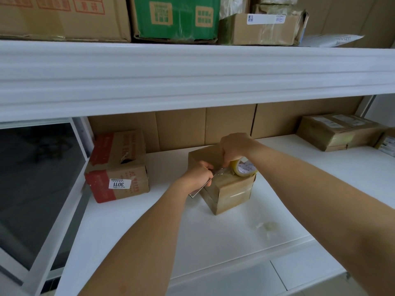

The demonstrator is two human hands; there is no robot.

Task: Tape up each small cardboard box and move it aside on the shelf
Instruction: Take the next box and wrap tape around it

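Nearest the camera, low in the frame, runs the bare front of the white shelf (149, 242), with a crumpled scrap of clear tape (269, 227) lying on it at lower right of centre. Just beyond, at the middle of the frame, sits the small cardboard box (226, 189), one corner turned toward the viewer and clear tape already banding its near faces. The left hand (197, 175) is curled round a slim metal cutter (202, 189), whose handle sticks out below the fist and whose tip lies toward the strip of tape stretched across the box top. The right hand (234, 149) comes over from behind, its fingers closed on the tape roll (245, 167), which stands on edge on the box's right top corner. The box looks light and fairly stiff, though its walls would likely dent under a hard squeeze, and the taped faces are probably slick; a hold across two opposite side walls, low down on bare cardboard, seems the safest way to slide or lift it aside. The roll is rigid and best held through or around its ring. Further left, a worn carton with red bands (117, 167) and a white numbered label stands against the shelf's edge. At far right, taped parcels (339, 131) are stacked on the shelf. Brown cardboard sheets (213, 124) line the back.
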